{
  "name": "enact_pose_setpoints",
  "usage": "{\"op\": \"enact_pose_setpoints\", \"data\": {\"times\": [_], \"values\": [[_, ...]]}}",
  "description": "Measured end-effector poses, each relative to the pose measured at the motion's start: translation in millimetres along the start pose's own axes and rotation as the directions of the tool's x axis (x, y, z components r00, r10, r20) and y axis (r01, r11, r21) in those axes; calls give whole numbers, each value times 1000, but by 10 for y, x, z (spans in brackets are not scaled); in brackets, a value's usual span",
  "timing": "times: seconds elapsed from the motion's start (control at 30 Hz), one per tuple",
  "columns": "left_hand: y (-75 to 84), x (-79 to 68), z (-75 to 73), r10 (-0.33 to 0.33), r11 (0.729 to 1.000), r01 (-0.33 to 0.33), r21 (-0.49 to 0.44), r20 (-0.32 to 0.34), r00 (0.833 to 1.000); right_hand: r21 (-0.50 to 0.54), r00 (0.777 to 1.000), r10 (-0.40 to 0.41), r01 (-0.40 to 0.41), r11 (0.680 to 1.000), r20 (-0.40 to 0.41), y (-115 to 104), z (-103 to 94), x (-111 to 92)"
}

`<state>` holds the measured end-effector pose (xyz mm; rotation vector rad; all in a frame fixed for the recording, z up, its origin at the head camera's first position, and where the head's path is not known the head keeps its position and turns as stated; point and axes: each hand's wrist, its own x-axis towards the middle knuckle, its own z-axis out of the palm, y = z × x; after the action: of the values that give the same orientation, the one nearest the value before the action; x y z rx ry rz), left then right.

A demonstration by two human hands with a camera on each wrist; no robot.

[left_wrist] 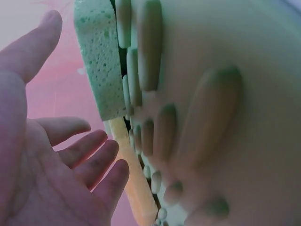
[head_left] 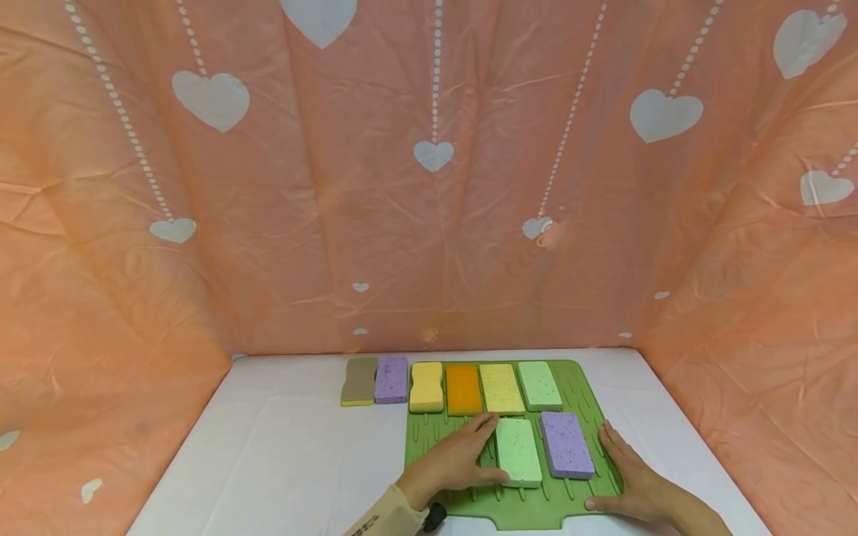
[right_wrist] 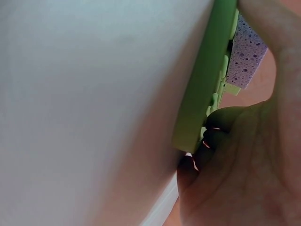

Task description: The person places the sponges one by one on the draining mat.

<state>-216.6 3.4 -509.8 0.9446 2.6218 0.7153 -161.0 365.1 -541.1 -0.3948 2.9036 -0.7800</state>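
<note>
A light green sponge (head_left: 518, 452) lies on a green ridged mat (head_left: 469, 505), beside a purple speckled sponge (head_left: 567, 445). My left hand (head_left: 459, 463) is at the green sponge's left side, fingers extended and thumb apart; in the left wrist view the hand (left_wrist: 70, 155) grips nothing. At the mat's right edge is my right hand (head_left: 640, 480), its fingers along the border and its thumb near the front corner. Seen from the right wrist, that hand's fingertips (right_wrist: 218, 120) rest against the edge of the mat (right_wrist: 202, 99).
Along the mat's back lie a yellow wavy sponge (head_left: 426, 387), an orange sponge (head_left: 464, 389), a pale yellow sponge (head_left: 501, 388) and another light green sponge (head_left: 539, 385). Left of the mat are a grey-topped sponge (head_left: 360, 380) and a purple sponge (head_left: 392, 380) on the white table (head_left: 268, 447).
</note>
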Motion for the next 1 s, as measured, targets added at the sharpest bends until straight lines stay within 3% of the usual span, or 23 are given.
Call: {"op": "enact_pose_setpoints", "data": {"times": [0.27, 0.6, 1.0], "values": [[-114, -107, -120, 13, 1000, -13, 5, -31, 999, 46, 998, 35, -37, 998, 42, -8, -8, 12], [-369, -255, -245, -31, 999, 29, -23, -95, 995, 51, 1000, 1, -3, 999, 24, -17, -16, 5], [-629, -414, -446, -25, 999, 18, -35, -185, 983, 48, 999, 2, -4, 999, 49, -39, -39, 19]]}}
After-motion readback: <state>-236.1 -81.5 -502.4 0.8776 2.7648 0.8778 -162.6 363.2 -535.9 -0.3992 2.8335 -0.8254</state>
